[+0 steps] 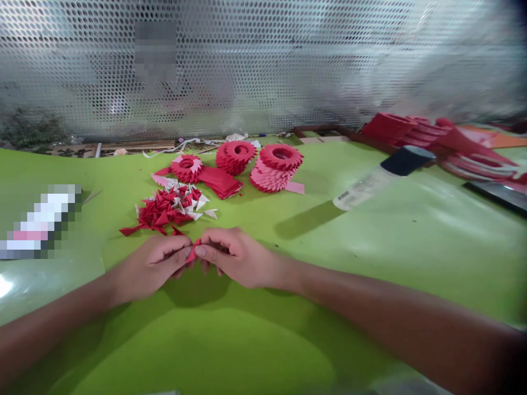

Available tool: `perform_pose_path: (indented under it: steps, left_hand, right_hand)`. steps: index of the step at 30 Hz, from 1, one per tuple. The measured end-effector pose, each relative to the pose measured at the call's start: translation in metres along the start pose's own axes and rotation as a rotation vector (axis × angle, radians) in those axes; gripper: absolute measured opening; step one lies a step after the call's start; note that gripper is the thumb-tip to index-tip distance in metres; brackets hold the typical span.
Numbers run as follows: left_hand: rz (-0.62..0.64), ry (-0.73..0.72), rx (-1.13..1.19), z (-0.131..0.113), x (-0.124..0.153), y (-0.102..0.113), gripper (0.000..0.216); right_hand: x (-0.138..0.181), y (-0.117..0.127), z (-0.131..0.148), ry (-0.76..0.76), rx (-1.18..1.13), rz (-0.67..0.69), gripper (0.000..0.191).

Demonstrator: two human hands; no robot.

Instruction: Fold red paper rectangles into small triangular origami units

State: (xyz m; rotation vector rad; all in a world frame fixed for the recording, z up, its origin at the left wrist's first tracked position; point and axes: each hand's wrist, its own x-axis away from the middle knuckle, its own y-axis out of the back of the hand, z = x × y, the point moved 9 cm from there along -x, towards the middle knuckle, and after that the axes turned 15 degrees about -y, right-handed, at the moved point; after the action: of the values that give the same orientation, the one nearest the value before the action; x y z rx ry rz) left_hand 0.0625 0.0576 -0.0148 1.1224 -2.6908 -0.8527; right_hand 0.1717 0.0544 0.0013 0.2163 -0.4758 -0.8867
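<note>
Between my two hands, at the middle of the head view, is a small folded red paper piece (193, 251). My left hand (154, 265) pinches its left side with thumb and fingers. From the right, my right hand (234, 253) pinches the same piece. Just beyond my left hand lies a heap of folded red and white paper triangles (167, 209). Behind it stand a small red and pink paper ring (186, 167), a stack of red paper slips (222, 182) and taller ring-shaped paper stacks, one red (235, 156) and one red and pink (276, 169).
A white bottle with a black cap (370, 178) stands on the green tabletop (197, 340) to the right. Red paper pieces (411, 131) and a dark flat object (498, 197) are farther right. A blurred-out object (41, 222) lies left. A perforated metal screen (247, 66) rises behind.
</note>
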Motion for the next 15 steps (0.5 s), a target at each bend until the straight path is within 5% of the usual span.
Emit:
perform_pose_path:
  steps: [15]
  left_hand:
    - [-0.037, -0.078, -0.210, -0.015, -0.004, 0.008, 0.044]
  right_hand:
    - [0.000, 0.005, 0.001, -0.019, 0.017, -0.047, 0.034]
